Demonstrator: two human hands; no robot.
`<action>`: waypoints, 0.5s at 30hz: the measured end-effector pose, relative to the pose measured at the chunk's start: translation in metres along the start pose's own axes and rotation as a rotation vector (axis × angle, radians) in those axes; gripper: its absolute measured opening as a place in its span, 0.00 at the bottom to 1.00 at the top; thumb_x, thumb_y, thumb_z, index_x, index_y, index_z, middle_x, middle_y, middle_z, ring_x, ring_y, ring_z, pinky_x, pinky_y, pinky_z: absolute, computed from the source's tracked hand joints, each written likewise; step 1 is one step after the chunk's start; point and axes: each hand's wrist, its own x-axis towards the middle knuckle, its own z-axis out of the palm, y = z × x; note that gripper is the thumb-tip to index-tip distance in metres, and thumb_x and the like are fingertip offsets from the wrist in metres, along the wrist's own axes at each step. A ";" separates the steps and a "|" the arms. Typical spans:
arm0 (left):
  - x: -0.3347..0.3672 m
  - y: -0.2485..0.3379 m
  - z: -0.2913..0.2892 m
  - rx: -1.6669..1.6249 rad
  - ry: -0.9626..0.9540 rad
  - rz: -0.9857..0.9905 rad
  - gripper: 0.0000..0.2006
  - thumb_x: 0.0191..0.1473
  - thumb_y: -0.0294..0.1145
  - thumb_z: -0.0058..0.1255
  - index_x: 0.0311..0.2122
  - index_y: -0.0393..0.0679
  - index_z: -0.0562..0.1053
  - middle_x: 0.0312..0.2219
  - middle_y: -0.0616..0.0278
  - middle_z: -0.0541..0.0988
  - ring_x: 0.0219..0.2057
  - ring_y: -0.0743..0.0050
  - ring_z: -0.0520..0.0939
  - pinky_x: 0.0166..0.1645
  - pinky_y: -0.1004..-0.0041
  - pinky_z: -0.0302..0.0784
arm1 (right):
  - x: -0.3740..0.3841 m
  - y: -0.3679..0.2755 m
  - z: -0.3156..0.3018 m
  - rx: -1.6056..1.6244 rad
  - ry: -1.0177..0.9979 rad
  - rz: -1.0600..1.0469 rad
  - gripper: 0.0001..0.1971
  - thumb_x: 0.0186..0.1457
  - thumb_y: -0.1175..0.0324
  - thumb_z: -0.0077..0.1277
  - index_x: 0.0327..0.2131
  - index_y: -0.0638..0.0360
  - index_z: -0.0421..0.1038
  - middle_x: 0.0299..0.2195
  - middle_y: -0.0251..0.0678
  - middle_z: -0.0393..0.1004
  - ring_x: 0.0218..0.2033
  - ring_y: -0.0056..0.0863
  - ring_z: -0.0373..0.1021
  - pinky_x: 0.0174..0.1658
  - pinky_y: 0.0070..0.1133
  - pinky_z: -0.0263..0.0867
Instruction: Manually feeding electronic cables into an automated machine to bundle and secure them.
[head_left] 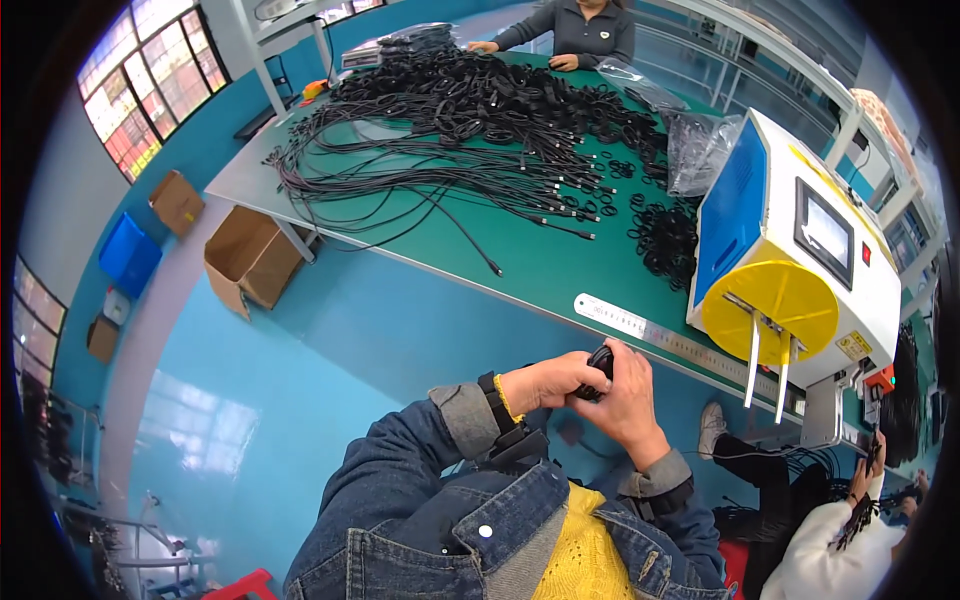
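Both my hands meet in front of my chest, just off the front edge of the green-topped table (520,290). Between them is a small coiled black cable (597,376). My left hand (556,380) closes on it from the left, thumb along the coil. From the other side my right hand (630,402) wraps round it; part of the coil is hidden behind the fingers. Long black cables (420,180) with metal plugs lie loosely across the table beyond. A heap of black coils (480,95) is piled behind them, and small black rings (668,240) lie to the right.
A white and blue machine (850,270) with a yellow disc and two prongs stands at the table's right end. A steel ruler (640,325) lies along the front edge. One co-worker (590,35) is across the table, another (840,540) at lower right. Cardboard box (255,260) on the floor.
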 end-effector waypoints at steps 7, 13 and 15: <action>0.010 -0.001 0.009 -0.052 0.178 0.022 0.16 0.50 0.46 0.50 0.31 0.41 0.71 0.25 0.66 0.73 0.26 0.80 0.73 0.30 0.78 0.71 | 0.000 0.005 0.010 -0.034 -0.030 -0.026 0.41 0.25 0.66 0.62 0.48 0.65 0.56 0.43 0.46 0.64 0.47 0.40 0.62 0.52 0.37 0.51; 0.013 -0.017 -0.006 0.090 0.260 0.072 0.22 0.50 0.56 0.45 0.25 0.45 0.68 0.15 0.70 0.68 0.16 0.83 0.68 0.22 0.78 0.68 | 0.001 0.003 0.010 -0.050 -0.167 0.027 0.43 0.26 0.65 0.63 0.50 0.66 0.55 0.47 0.46 0.62 0.50 0.41 0.59 0.52 0.36 0.52; 0.011 -0.010 -0.009 0.050 0.270 0.044 0.21 0.50 0.55 0.45 0.25 0.45 0.68 0.15 0.71 0.67 0.15 0.83 0.67 0.22 0.78 0.68 | 0.001 -0.003 -0.001 0.138 -0.163 0.124 0.43 0.28 0.65 0.63 0.51 0.67 0.54 0.46 0.48 0.63 0.49 0.41 0.61 0.51 0.32 0.55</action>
